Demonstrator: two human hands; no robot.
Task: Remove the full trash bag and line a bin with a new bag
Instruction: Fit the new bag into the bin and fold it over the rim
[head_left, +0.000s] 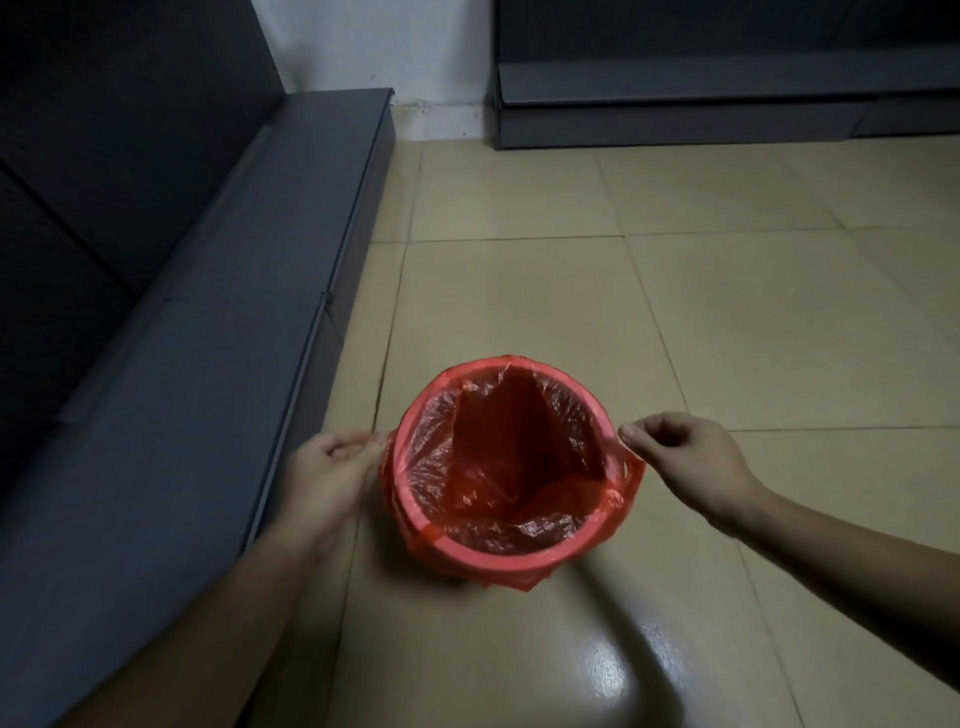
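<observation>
Beige tiled floor (675, 312) underfoot, glossy, dark grout lines crossing it, a bright glare patch near its bottom edge. Along the floor's left edge, a long dark grey bench-like unit (171, 322) running toward the far corner; at the far edge, a second dark grey unit (701, 109) standing against a white wall (374, 47).

Toward the floor's near-left part, just beside the left unit, a small round red bin (519, 558), seen from above, upright. Inside it and folded over most of its rim, a thin red plastic bag (498, 457), crinkled and translucent along the walls, darker at the bottom, with loose plastic hanging down the outside on the left and near sides. No contents visible in the bag.

At the bin's left side, left hand (327, 475), fingers curled, fingertips pinching the bag's edge against the outside of the rim. At the bin's right side, right hand (685, 462), thumb and forefinger pinched together, a thin red loop of the bag stretched from the rim toward those fingertips. Both forearms bare, reaching in from the bottom corners.
</observation>
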